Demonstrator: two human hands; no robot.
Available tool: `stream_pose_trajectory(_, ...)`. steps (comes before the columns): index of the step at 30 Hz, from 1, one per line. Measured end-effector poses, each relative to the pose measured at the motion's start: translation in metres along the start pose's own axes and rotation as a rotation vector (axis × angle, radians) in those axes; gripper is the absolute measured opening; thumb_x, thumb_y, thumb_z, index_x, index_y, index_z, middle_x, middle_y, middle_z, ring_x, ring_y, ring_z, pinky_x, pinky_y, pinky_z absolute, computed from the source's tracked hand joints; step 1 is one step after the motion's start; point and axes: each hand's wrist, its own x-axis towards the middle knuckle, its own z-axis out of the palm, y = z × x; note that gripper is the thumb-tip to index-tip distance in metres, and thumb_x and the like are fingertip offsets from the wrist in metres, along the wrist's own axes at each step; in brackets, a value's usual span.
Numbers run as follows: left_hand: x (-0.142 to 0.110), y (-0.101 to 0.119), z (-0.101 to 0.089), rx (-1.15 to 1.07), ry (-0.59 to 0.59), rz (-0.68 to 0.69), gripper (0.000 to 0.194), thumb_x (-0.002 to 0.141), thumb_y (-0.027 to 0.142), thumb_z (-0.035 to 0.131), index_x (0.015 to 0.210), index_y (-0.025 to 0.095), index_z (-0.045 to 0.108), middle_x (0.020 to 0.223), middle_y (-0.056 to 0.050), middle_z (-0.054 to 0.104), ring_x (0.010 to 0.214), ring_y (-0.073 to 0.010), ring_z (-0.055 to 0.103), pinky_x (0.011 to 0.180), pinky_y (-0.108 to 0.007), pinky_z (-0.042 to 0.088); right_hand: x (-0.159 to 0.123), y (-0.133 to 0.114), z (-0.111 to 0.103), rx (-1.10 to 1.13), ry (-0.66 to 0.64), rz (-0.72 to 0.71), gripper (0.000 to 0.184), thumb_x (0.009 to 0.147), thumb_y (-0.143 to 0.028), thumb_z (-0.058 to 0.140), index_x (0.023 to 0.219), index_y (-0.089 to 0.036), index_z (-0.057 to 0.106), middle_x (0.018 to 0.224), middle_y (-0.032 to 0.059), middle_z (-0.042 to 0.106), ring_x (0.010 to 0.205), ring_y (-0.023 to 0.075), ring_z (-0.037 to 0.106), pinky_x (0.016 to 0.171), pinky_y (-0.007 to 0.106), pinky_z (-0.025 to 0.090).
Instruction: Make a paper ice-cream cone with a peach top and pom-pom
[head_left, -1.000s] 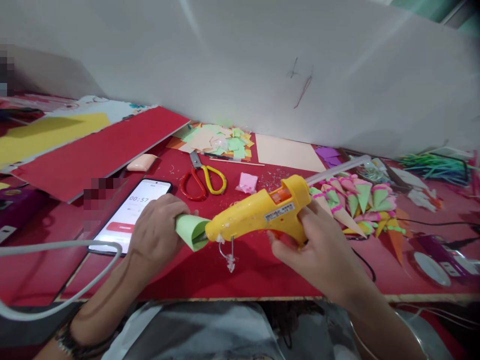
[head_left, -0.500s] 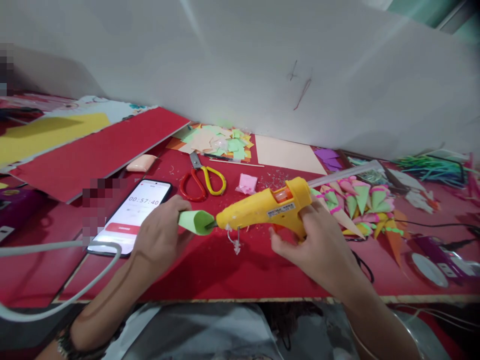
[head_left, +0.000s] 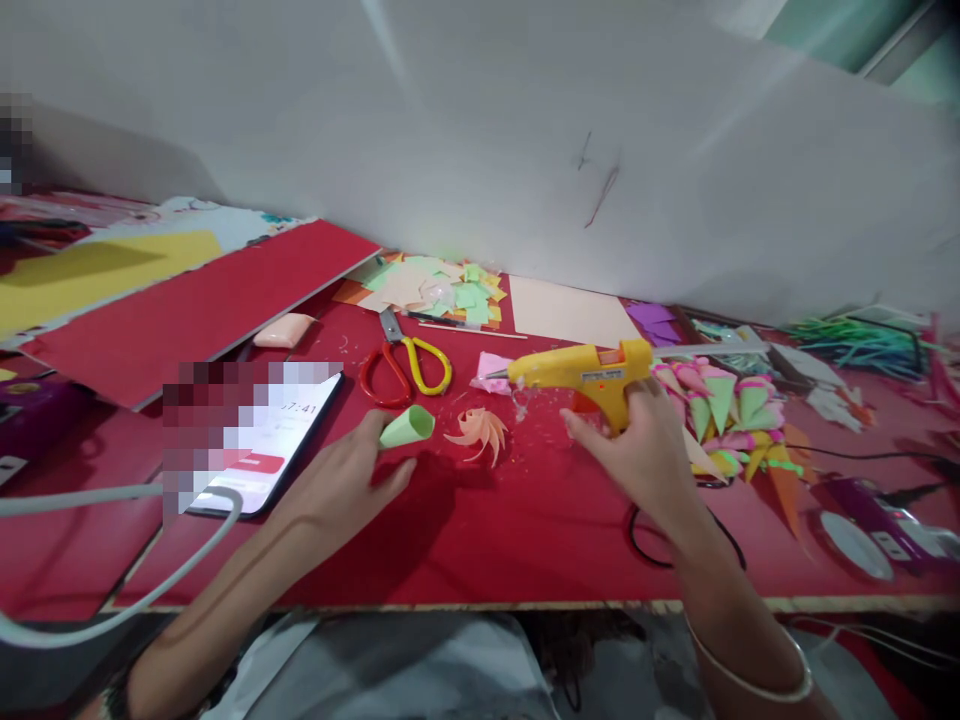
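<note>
A light green paper cone (head_left: 407, 428) is in the fingers of my left hand (head_left: 352, 480), its open end facing right. The thumb of that hand sits a little away from the paper. My right hand (head_left: 637, 440) is wrapped round the handle of a yellow hot glue gun (head_left: 577, 368), whose nozzle points left. A clear glue stick (head_left: 705, 350) juts from its back. Between my hands, a peach paper swirl with curled, pointed strips (head_left: 480, 432) lies on the red table (head_left: 480, 540). Just behind it is a small pink packet (head_left: 493, 368), partly behind the nozzle.
Scissors (head_left: 429, 368) with red and yellow handles lie beyond my left hand, near a lit phone (head_left: 262, 440). Paper scraps (head_left: 420, 283) are piled at the wall. Finished paper cones (head_left: 720, 400) cluster at right, by a purple power strip (head_left: 892, 525) and black cable.
The glue gun has moved up and right, its nozzle out of the green cone. My left hand has shifted right and down with the cone. The peach swirl now shows.
</note>
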Motion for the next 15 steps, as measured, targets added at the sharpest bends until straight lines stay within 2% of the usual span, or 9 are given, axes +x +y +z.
stream_pose_trajectory(3, -0.002, -0.002, 0.000, 0.013, -0.079, -0.044, 0.021, 0.078, 0.039, 0.042, 0.082, 0.021, 0.033, 0.061, 0.002, 0.051, 0.049, -0.0153, 0.052, 0.044, -0.022, 0.030, 0.001, 0.028, 0.019, 0.014, -0.049, 0.105, 0.024, 0.075, -0.038, 0.051, 0.087, -0.017, 0.051, 0.083, 0.0074, 0.052, 0.080, 0.0231, 0.051, 0.069, 0.034, 0.042)
stream_pose_trajectory(6, -0.004, -0.003, -0.002, -0.013, -0.066, -0.061, 0.018, 0.078, 0.038, 0.041, 0.081, 0.021, 0.034, 0.052, 0.006, 0.045, 0.043, -0.0136, 0.047, 0.043, -0.021, 0.028, -0.003, 0.051, 0.035, -0.008, -0.055, 0.202, 0.025, 0.078, -0.039, 0.045, 0.087, -0.017, 0.050, 0.083, 0.0084, 0.051, 0.081, 0.0240, 0.050, 0.071, 0.036, 0.041)
stream_pose_trajectory(9, -0.004, -0.002, -0.005, -0.040, -0.073, -0.048, 0.015, 0.078, 0.036, 0.042, 0.081, 0.022, 0.038, 0.048, 0.007, 0.042, 0.043, -0.0131, 0.046, 0.043, -0.021, 0.027, -0.006, 0.066, 0.045, 0.006, -0.021, 0.244, 0.027, 0.078, -0.037, 0.045, 0.096, -0.016, 0.048, 0.092, 0.0104, 0.050, 0.090, 0.0255, 0.048, 0.075, 0.038, 0.040)
stream_pose_trajectory(12, -0.004, 0.000, -0.006, -0.104, -0.112, -0.023, 0.011, 0.078, 0.032, 0.040, 0.080, 0.021, 0.040, 0.050, 0.006, 0.046, 0.043, -0.0125, 0.047, 0.044, -0.021, 0.028, -0.007, 0.068, 0.045, 0.074, -0.032, 0.271, 0.026, 0.079, -0.036, 0.042, 0.097, -0.016, 0.046, 0.091, 0.0095, 0.051, 0.089, 0.0250, 0.049, 0.074, 0.039, 0.040)
stream_pose_trajectory(15, -0.003, 0.000, -0.007, -0.167, -0.124, 0.004, 0.008, 0.079, 0.029, 0.038, 0.079, 0.021, 0.040, 0.055, 0.005, 0.051, 0.047, -0.0125, 0.049, 0.046, -0.021, 0.031, -0.009, 0.053, 0.033, 0.228, -0.095, 0.308, 0.023, 0.081, -0.039, 0.041, 0.087, -0.017, 0.046, 0.075, 0.0038, 0.053, 0.071, 0.0199, 0.052, 0.063, 0.034, 0.042)
